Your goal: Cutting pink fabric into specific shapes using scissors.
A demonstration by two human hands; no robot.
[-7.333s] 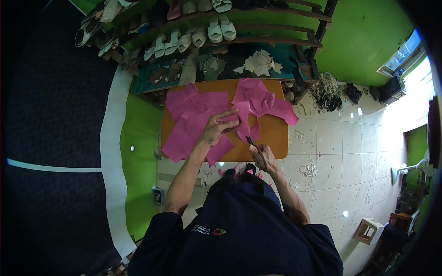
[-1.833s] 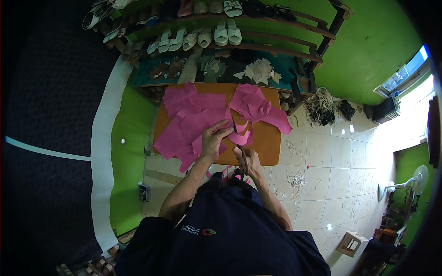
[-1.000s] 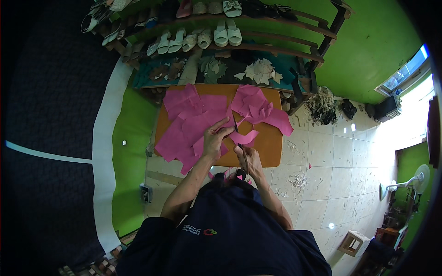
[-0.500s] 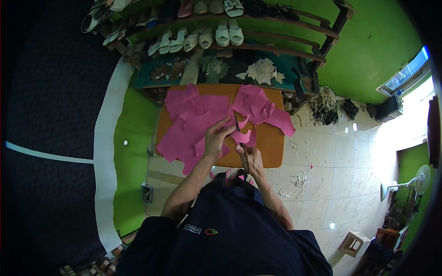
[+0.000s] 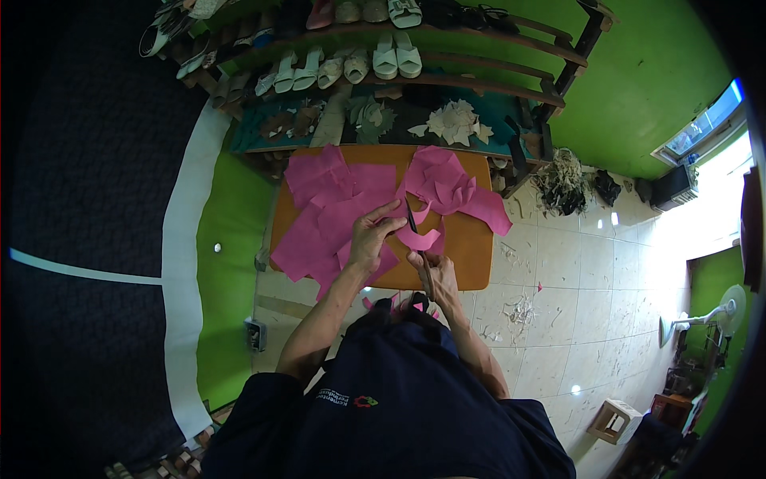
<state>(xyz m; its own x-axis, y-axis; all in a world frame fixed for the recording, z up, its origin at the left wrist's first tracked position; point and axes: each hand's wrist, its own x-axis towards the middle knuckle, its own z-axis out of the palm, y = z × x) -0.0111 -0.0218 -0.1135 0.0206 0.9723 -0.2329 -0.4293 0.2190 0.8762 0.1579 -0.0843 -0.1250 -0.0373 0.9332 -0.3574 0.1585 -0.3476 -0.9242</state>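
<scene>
Pink sheet material (image 5: 335, 215) lies in overlapping pieces on an orange wooden table (image 5: 463, 255). My left hand (image 5: 371, 235) presses flat on one pink sheet near the table's middle. My right hand (image 5: 431, 271) grips long dark scissors (image 5: 415, 231) whose blades point away from me into the pink sheet. A curved pink strip (image 5: 420, 238) curls beside the blades. More cut pink pieces (image 5: 455, 188) are heaped at the far right of the table.
Behind the table stands a wooden shoe rack (image 5: 359, 64) with sandals, and pale cut shapes (image 5: 455, 124) on a green shelf. Scraps litter the white tiled floor (image 5: 558, 303) at the right. A small stool (image 5: 610, 419) stands at lower right.
The scissors have worked forward through the pink sheet and the curved strip beside them has grown. My left hand has stayed pressed on the sheet.
</scene>
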